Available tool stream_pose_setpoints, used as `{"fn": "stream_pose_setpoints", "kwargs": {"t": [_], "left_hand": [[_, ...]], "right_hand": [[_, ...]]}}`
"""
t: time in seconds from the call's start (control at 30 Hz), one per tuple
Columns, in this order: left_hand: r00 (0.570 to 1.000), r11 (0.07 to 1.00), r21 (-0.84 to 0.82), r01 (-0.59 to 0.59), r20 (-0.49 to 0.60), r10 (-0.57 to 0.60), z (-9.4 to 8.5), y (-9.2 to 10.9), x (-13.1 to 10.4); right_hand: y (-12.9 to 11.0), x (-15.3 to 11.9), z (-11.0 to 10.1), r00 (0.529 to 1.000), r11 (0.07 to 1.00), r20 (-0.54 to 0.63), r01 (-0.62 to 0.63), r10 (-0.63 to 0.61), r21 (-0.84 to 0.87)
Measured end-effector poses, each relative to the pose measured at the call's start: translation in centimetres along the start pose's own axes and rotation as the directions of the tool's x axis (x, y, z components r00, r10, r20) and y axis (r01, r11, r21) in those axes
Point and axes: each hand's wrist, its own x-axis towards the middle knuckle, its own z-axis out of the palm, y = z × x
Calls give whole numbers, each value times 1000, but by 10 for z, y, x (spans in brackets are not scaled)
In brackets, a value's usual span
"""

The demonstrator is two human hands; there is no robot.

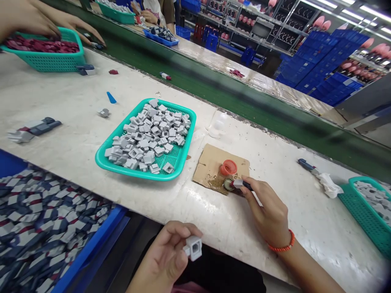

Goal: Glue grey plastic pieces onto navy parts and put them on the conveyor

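Note:
Between the thumb and fingers of my left hand (pixel 165 254) is a small grey plastic part (pixel 194 247) with a square opening, held over the table's front edge. My right hand (pixel 269 205) pinches a dark-blue, grey and red plastic piece (pixel 238 184). Its red end touches or hovers at a small round cap (pixel 227 184); I cannot tell which. That cap lies on a stained piece of cardboard (pixel 206 165), beside a small red cup (pixel 229 167). To the left, a green basket (pixel 100 158) holds many similar grey parts.
A blue bin (pixel 100 240) of assembled pieces stands below, left. Another person's hands (pixel 45 24) work at a green basket of dark-red parts (pixel 45 44). A green conveyor belt (pixel 207 91) runs behind the table. A green basket (pixel 360 207) and white tissue (pixel 329 185) are at right.

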Motion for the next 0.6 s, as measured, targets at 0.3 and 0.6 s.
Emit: {"fn": "stream_pose_setpoints", "kwargs": {"t": [0.3, 0.6], "left_hand": [[994, 993, 109, 53, -101, -42, -2, -11, 2], [980, 965, 255, -66, -167, 111, 1, -26, 10]], "right_hand": [[0, -7, -9, 999, 997, -45, 5, -8, -73], [-58, -33, -6, 820, 704, 131, -551, 558, 449]]}}
